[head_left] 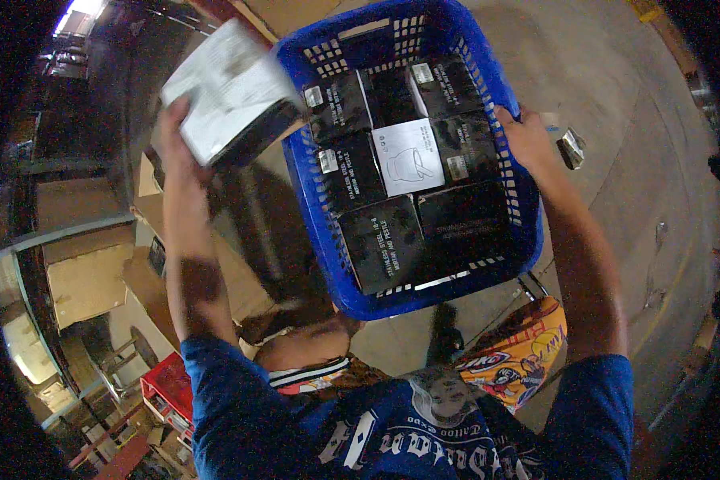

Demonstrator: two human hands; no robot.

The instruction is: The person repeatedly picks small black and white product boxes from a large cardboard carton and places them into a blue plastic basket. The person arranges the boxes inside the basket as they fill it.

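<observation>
A blue plastic basket [424, 304] with slotted sides is in front of me. Several black cardboard boxes [380, 244] are packed inside it. One box in the middle turns up a white face [412, 164] with a line drawing of a mortar and pestle. My right hand [528, 138] is closed around the basket's right rim. Left of the basket, my left hand [182, 136] grips another box [228, 92], white on the upper face and black on the side. That box is tilted and blurred, close to the basket's left rim.
Cardboard boxes [84, 284] and shelving stand at the left, with a red crate [170, 390] lower down. A small crumpled shiny piece [571, 150] lies on the concrete floor [616, 216] beyond my right hand.
</observation>
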